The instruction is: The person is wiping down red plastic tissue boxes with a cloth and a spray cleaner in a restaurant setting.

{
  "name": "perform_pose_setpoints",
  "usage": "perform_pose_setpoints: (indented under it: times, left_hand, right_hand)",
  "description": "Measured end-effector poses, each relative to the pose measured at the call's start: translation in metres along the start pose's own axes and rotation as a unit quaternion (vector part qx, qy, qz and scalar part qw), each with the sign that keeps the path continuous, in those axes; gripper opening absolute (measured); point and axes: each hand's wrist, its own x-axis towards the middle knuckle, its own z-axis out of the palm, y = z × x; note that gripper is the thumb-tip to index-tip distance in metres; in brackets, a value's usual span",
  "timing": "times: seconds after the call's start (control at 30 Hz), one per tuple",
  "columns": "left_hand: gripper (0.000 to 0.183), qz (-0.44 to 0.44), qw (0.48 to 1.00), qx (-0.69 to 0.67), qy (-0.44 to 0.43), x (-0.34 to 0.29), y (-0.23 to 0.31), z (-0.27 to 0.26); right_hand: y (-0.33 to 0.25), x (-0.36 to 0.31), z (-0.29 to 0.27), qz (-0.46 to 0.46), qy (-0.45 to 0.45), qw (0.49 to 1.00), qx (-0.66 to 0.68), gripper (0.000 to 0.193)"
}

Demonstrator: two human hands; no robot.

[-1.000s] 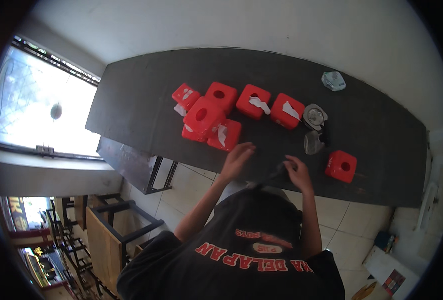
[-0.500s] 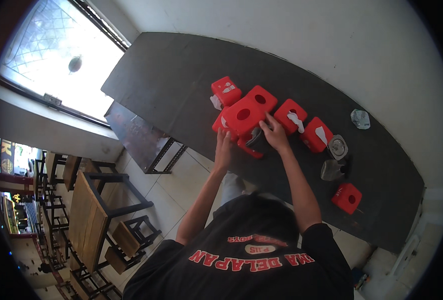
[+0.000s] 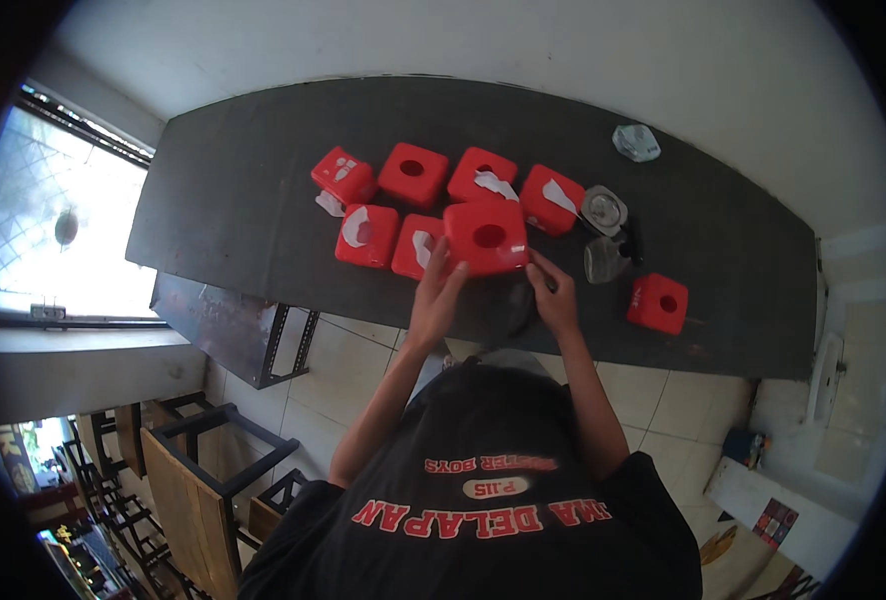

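A red tissue box [image 3: 485, 225] with a round hole is raised off the dark table, in front of my body. My left hand [image 3: 436, 300] grips its left lower corner, the thumb along the near side. At the box's right lower corner is my right hand [image 3: 555, 298], its fingers curled around a dark cloth-like thing [image 3: 525, 308] that hangs below. One right fingertip seems to touch the box. Directly to its left stands another red tissue box [image 3: 410, 247], partly covered by my left hand, with white tissue sticking out.
Several more red boxes [image 3: 413, 174] form a row behind, some with tissue showing. To the right lie a clear container [image 3: 603, 260], a round-topped glass-like piece [image 3: 604, 210] and one red box [image 3: 658, 303]. Crumpled clear plastic [image 3: 636, 143] sits near the wall.
The view has turned, so the table lies more level. The held box now sits apart from the rear boxes, and the red strip that hung beneath it no longer shows.
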Motion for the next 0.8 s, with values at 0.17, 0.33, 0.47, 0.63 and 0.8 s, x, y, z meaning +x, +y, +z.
perform_pose_setpoints:
  times: [0.17,0.33,0.47,0.63,0.8]
  left_hand:
    - [0.081,-0.016,0.994,-0.036,-0.102,0.010,-0.063,0.049]
    - [0.087,0.027,0.968,0.216,-0.125,0.003,-0.094,0.063]
    - [0.092,0.023,0.982,0.137,-0.131,-0.007,-0.112,0.058]
    - [0.098,0.094,0.970,0.194,-0.113,0.001,-0.141,0.037]
    - [0.102,0.126,0.946,0.271,-0.122,0.017,-0.091,0.030]
  right_hand:
    - [0.055,-0.039,-0.043,0.089,0.063,0.993,-0.049,0.047]
    - [0.075,-0.066,-0.056,0.134,0.055,0.982,-0.122,0.047]
    - [0.077,-0.081,-0.061,0.126,0.016,0.983,-0.136,0.045]
    - [0.058,-0.068,-0.093,0.231,-0.003,0.947,-0.223,0.047]
    - [-0.018,-0.029,-0.091,-0.023,0.153,0.979,-0.132,0.049]
